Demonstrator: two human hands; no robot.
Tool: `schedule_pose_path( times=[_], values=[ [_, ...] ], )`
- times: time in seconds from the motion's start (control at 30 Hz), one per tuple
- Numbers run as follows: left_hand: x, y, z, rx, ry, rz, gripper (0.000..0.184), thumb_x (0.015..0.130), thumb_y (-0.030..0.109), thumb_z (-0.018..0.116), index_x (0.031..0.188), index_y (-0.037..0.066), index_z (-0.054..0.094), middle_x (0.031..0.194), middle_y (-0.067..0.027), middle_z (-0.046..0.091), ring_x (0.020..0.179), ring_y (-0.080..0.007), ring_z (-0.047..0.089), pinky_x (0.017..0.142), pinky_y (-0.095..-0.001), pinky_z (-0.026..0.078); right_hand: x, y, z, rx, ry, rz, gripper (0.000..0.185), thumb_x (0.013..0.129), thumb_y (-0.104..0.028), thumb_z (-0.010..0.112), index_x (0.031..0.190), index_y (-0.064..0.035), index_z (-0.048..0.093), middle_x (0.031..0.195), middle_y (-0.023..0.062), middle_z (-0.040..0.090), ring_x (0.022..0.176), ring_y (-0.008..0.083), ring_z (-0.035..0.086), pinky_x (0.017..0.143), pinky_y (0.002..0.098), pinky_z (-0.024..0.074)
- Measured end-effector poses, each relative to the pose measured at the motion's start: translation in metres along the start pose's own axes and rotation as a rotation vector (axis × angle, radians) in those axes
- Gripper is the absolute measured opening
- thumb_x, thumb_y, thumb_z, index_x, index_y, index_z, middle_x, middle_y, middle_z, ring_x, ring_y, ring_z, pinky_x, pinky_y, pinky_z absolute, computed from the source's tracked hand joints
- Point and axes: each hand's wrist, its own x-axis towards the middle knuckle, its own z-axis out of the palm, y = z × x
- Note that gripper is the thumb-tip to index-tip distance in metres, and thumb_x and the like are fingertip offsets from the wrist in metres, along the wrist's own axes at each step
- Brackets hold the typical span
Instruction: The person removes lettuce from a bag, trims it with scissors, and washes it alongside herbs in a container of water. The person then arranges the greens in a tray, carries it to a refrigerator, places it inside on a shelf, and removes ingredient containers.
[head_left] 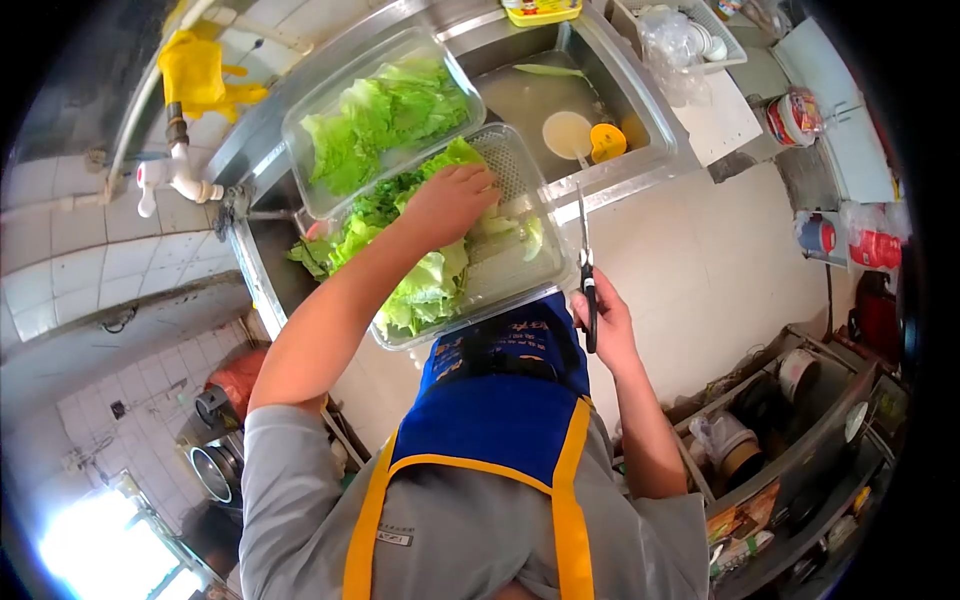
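Note:
My left hand (455, 205) reaches into the near clear plastic basket (512, 165), its fingers curled down on green lettuce leaves (430, 280). The fingertips are partly hidden among the leaves. My right hand (610, 318), beside the basket's right side, grips black-handled scissors (587, 265) with the blades pointing away from me. Pale lettuce scraps (530, 238) lie at the right of the near basket. Just beyond it, a second clear tray (300, 150) holds more lettuce (390, 110). Both containers rest across the steel sink.
The right sink basin (620, 85) holds cloudy water, an orange scoop-like item (607, 143) and a long green leaf (550, 71). A yellow glove (205, 78) hangs above the tap (165, 180) on the left. Shelves with pots (797, 375) stand at lower right.

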Motion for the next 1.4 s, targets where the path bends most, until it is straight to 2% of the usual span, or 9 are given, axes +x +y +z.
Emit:
schedule_pose_path(
  times=[0.1, 0.3, 0.4, 0.6, 0.8, 0.97, 1.17, 1.27, 1.4],
  values=[
    [0.022, -0.008, 0.034, 0.193, 0.063, 0.121, 0.036, 0.076, 0.015, 0.056, 0.112, 0.012, 0.057, 0.112, -0.0038, 0.056, 0.113, -0.0241, 0.048, 0.103, -0.0412, 0.032, -0.002, 0.002, -0.007, 0.022, -0.007, -0.004, 0.056, 0.086, -0.014, 0.065, 0.135, -0.0004, 0.039, 0.072, -0.0035, 0.044, 0.062, 0.0056, 0.044, 0.056, 0.0211, 0.0391],
    [0.038, -0.016, 0.019, 0.250, -0.330, 0.060, 0.022, 0.072, 0.016, 0.058, 0.093, 0.015, 0.063, 0.088, -0.0032, 0.055, 0.101, -0.0227, 0.049, 0.094, -0.0419, 0.036, 0.000, -0.001, -0.019, 0.003, -0.021, -0.047, 0.056, 0.086, -0.012, 0.065, 0.134, -0.0003, 0.039, 0.071, -0.0039, 0.043, 0.062, 0.0050, 0.042, 0.056, 0.0200, 0.0375],
    [0.034, -0.020, 0.002, 0.171, -0.174, 0.031, 0.015, 0.071, 0.015, 0.059, 0.085, 0.013, 0.064, 0.089, -0.0033, 0.056, 0.098, -0.0234, 0.051, 0.088, -0.0404, 0.039, -0.001, -0.003, -0.020, -0.003, -0.027, -0.050, 0.055, 0.086, -0.010, 0.063, 0.135, -0.0020, 0.040, 0.073, -0.0032, 0.046, 0.062, 0.0054, 0.045, 0.056, 0.0199, 0.0393],
    [0.011, -0.032, -0.034, -0.202, 0.266, -0.198, 0.020, 0.076, 0.018, 0.064, 0.092, 0.006, 0.061, 0.091, -0.0084, 0.060, 0.082, -0.0276, 0.056, 0.077, -0.0358, 0.045, 0.008, -0.012, -0.006, -0.044, -0.090, -0.082, 0.054, 0.086, -0.008, 0.061, 0.136, -0.0045, 0.040, 0.076, -0.0014, 0.054, 0.062, 0.0067, 0.050, 0.058, 0.0209, 0.0437],
    [-0.013, -0.030, -0.069, -1.011, 0.234, -0.766, 0.032, 0.083, 0.022, 0.065, 0.103, -0.001, 0.055, 0.083, -0.0064, 0.060, 0.075, -0.0163, 0.058, 0.066, -0.0279, 0.045, 0.018, -0.032, 0.015, -0.112, -0.167, -0.123, 0.058, 0.084, -0.012, 0.066, 0.134, 0.0008, 0.039, 0.079, -0.0037, 0.047, 0.070, 0.0050, 0.045, 0.064, 0.0201, 0.0401],
    [-0.033, -0.020, -0.088, -1.608, 0.496, -0.753, 0.039, 0.087, 0.017, 0.057, 0.121, 0.001, 0.044, 0.099, -0.0059, 0.059, 0.087, -0.0130, 0.056, 0.075, -0.0265, 0.046, 0.021, -0.061, 0.037, -0.263, -0.233, -0.192, 0.063, 0.082, -0.015, 0.069, 0.134, 0.0012, 0.038, 0.090, 0.0009, 0.057, 0.081, 0.0076, 0.052, 0.073, 0.0229, 0.0440],
    [-0.067, -0.018, -0.111, -1.620, 0.419, -0.813, 0.043, 0.089, 0.018, 0.054, 0.128, 0.002, 0.045, 0.113, -0.0084, 0.057, 0.101, -0.0150, 0.054, 0.085, -0.0290, 0.044, 0.025, -0.101, 0.064, -0.501, -0.280, -0.313, 0.065, 0.078, -0.017, 0.072, 0.133, -0.0032, 0.041, 0.102, 0.0118, 0.061, 0.086, 0.0146, 0.057, 0.079, 0.0260, 0.0454],
    [-0.087, -0.023, -0.118, -1.493, 0.304, -0.781, 0.037, 0.090, 0.019, 0.054, 0.123, 0.002, 0.051, 0.108, -0.0072, 0.060, 0.096, -0.0122, 0.057, 0.082, -0.0261, 0.045, 0.034, -0.116, 0.080, -0.683, -0.308, -0.516, 0.063, 0.077, -0.019, 0.072, 0.131, -0.0055, 0.043, 0.101, 0.0145, 0.061, 0.084, 0.0190, 0.059, 0.079, 0.0282, 0.0466],
    [-0.116, -0.033, -0.121, -1.463, 0.238, -0.821, 0.033, 0.090, 0.020, 0.055, 0.118, 0.003, 0.055, 0.101, -0.0048, 0.062, 0.088, -0.0092, 0.058, 0.076, -0.0229, 0.047, 0.040, -0.130, 0.099, -0.918, -0.390, -0.470, 0.063, 0.074, -0.022, 0.073, 0.129, -0.0069, 0.045, 0.092, 0.0126, 0.060, 0.079, 0.0234, 0.059, 0.073, 0.0345, 0.0479]
  ],
)
